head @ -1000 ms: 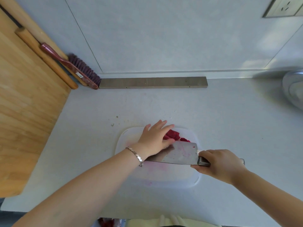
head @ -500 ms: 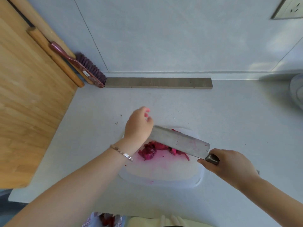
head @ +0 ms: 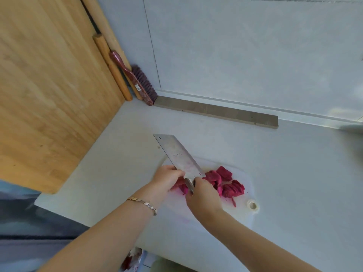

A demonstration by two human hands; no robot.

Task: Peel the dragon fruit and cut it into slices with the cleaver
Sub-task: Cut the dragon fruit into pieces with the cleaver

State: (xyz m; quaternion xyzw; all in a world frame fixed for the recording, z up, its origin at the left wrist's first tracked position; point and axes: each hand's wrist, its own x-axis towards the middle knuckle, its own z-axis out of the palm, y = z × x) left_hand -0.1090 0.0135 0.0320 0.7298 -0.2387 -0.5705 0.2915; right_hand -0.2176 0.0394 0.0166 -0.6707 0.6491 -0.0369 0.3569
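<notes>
A cleaver is gripped by the handle in the closed right hand, blade angled up-left. Its blade is touched by the curled left hand. Magenta dragon fruit pieces are piled on a white cutting board on the counter.

Cleaver handle hidden inside right fist.

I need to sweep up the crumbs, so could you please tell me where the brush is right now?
The brush is in the upper left of the head view, leaning in the back corner against the wall, between the rolling pin and the grey strip.
</notes>
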